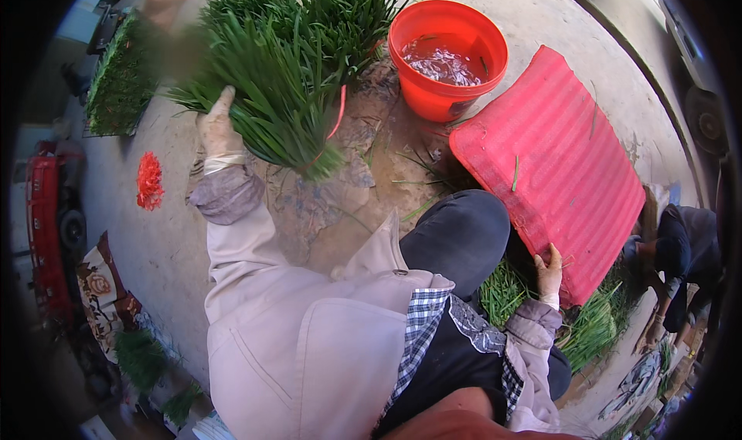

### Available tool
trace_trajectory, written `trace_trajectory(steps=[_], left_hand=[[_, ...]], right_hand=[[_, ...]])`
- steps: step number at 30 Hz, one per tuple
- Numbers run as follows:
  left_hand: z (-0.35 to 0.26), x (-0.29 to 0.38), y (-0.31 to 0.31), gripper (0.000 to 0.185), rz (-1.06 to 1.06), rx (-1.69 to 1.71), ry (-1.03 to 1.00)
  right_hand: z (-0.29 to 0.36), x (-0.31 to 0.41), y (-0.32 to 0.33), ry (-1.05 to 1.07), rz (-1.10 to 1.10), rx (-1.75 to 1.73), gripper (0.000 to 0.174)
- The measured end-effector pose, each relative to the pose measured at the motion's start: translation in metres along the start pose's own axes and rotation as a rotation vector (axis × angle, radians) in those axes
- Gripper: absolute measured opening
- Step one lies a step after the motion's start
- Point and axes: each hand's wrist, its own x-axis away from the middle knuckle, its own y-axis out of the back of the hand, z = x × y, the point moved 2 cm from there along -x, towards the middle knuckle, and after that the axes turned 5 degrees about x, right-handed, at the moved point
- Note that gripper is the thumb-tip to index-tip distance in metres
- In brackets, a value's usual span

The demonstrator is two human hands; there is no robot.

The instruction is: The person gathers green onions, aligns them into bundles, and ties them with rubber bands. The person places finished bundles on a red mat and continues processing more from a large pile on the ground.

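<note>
My left hand [221, 128] holds a bundle of long green leaves [278, 104], probably garlic chives, with a pink tie around its cut end. More leafy bundles [353, 23] lie behind it. My right hand [549, 272] touches the near edge of a ribbed red foam-like pad [556, 156], with my fingertips on its rim. The pad rests tilted beside my knee. Loose green stalks [503, 292] show beside and under its near side. Beyond the pad stands a red plastic bucket [449, 92] with water in it.
A pile of red ties [150, 182] lies on the concrete floor at left. Behind it stands a crate heaped with greens [119, 81]. At right, another person [687, 260] bends over. A red vehicle [46, 231] is at far left. Wet sheeting [324, 208] covers ground before me.
</note>
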Motion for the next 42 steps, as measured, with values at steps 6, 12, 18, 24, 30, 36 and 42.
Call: trace_trajectory(steps=[6,12,18,24,30,36,42], left_hand=[[0.111,-0.023,-0.004,0.043,-0.259,-0.250,-0.019],[0.200,-0.097,0.014,0.068,-0.450,-0.531,0.033],[0.197,-0.162,0.009,0.066,-0.310,-0.703,-0.147],[0.080,-0.120,-0.057,0.052,-0.293,-0.625,-0.527],[0.027,-0.046,-0.121,0.029,0.146,-0.077,-0.446],[-0.006,0.008,-0.166,0.027,0.379,-0.064,-0.456],[-0.041,0.045,-0.197,0.025,0.513,0.002,-0.410]], right_hand=[[-0.001,0.004,0.010,-0.035,0.023,0.104,0.057],[0.010,0.014,0.013,-0.098,0.002,0.075,0.057],[0.027,0.033,0.007,-0.138,0.035,0.122,0.057],[0.037,0.057,-0.021,-0.206,0.223,-0.149,0.019],[0.049,0.059,-0.104,-0.489,0.456,-0.725,0.032],[0.042,0.037,-0.160,-0.781,0.577,-0.684,0.039],[0.045,0.050,-0.134,-0.634,0.295,-1.032,0.019]])
